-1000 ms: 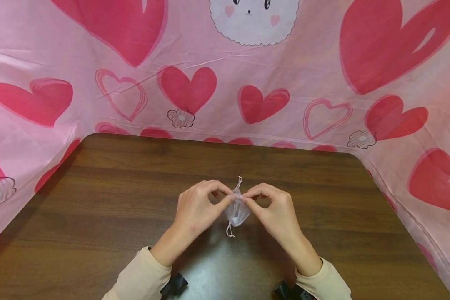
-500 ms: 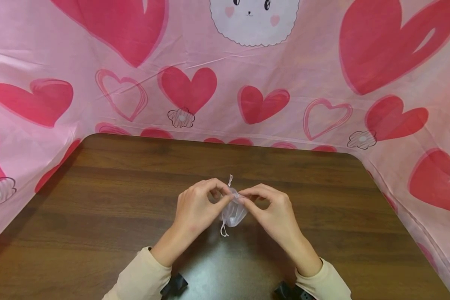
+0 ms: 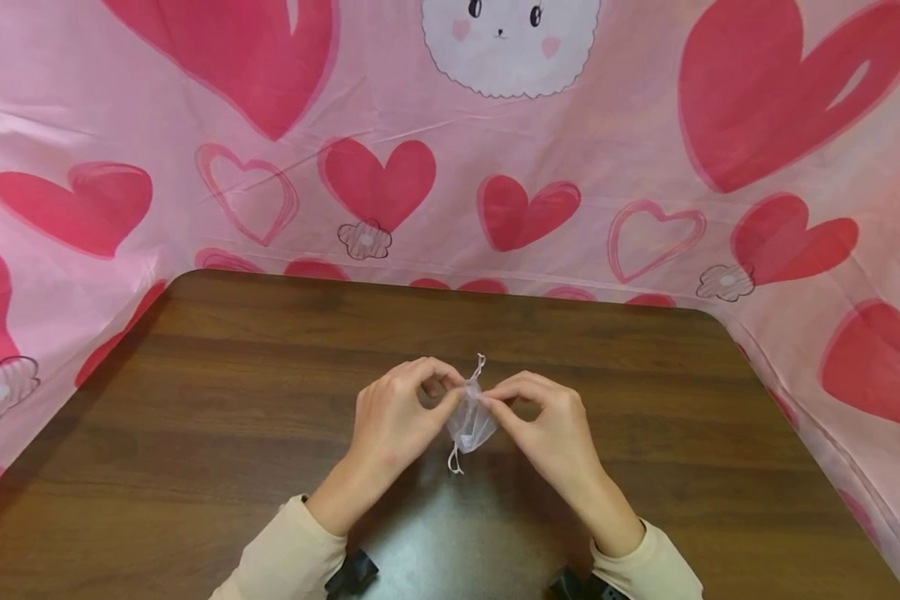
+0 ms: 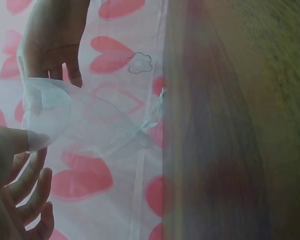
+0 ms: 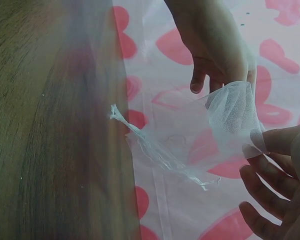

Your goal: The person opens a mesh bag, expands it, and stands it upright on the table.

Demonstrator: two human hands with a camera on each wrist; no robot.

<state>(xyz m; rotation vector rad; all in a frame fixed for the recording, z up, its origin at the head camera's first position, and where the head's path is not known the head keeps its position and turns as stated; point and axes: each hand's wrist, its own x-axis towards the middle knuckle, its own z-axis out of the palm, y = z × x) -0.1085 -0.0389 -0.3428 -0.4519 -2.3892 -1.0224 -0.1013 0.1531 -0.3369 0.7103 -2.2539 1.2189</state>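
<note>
The bag (image 3: 474, 427) hangs lengthwise below its upper edge, pinched at opposite sides by left hand (image 3: 394, 410) and right hand (image 3: 553, 423).

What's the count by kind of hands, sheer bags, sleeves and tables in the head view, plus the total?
Hands: 2, left hand and right hand
Sheer bag: 1
Sleeves: 2, left sleeve and right sleeve
Table: 1
Total: 6

In the head view, the worktop (image 3: 453, 533) is glazed by glare at six o'clock; wrist views are dimmed.
</note>
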